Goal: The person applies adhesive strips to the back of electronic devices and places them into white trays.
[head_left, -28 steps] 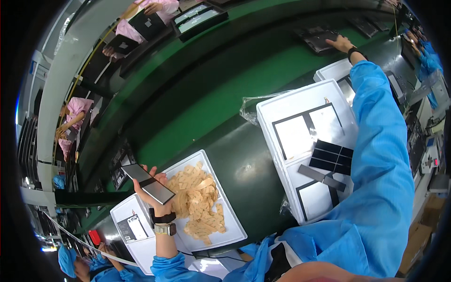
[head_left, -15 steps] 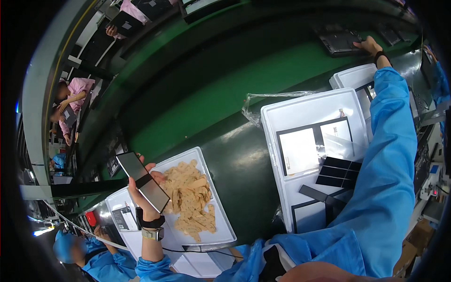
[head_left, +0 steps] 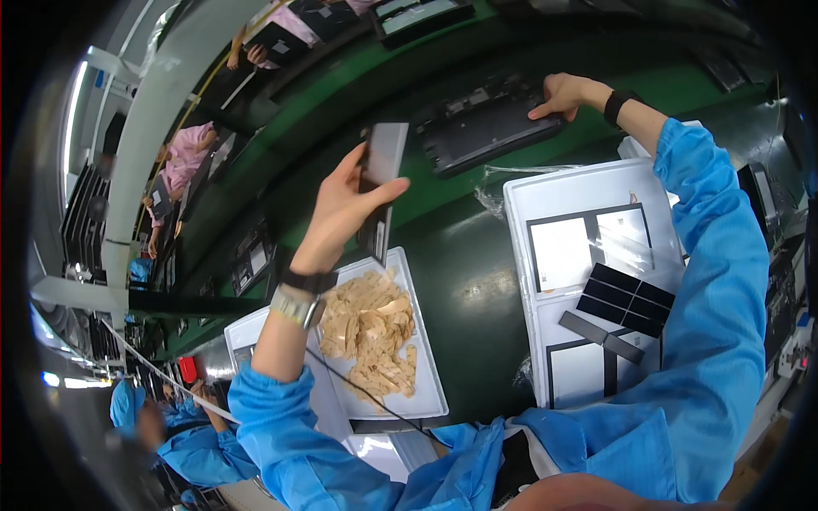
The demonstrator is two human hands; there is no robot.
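My left hand [head_left: 341,204] grips a flat, narrow battery pack [head_left: 390,146] with silver faces and a dark band, tilted nearly upright with thumb across it. Ahead and to the right, a black laptop casing [head_left: 486,140] lies on the green conveyor belt [head_left: 439,198], with its inner parts showing along the far edge. Closed around the casing's right end is my right hand [head_left: 567,95], thumb on top. The battery pack is held just left of the casing, apart from it.
Below my left hand, a white tray [head_left: 432,396] holds a heap of tan strips [head_left: 366,328]. A larger white tray [head_left: 521,243] at right holds black-framed white panels and dark cells [head_left: 626,298]. A thin cable [head_left: 366,393] crosses near my left sleeve. Co-workers sit at left.
My left hand has lifted the battery pack forward and right from above the tan strips. My right hand has drawn the laptop casing leftward and nearer along the belt.
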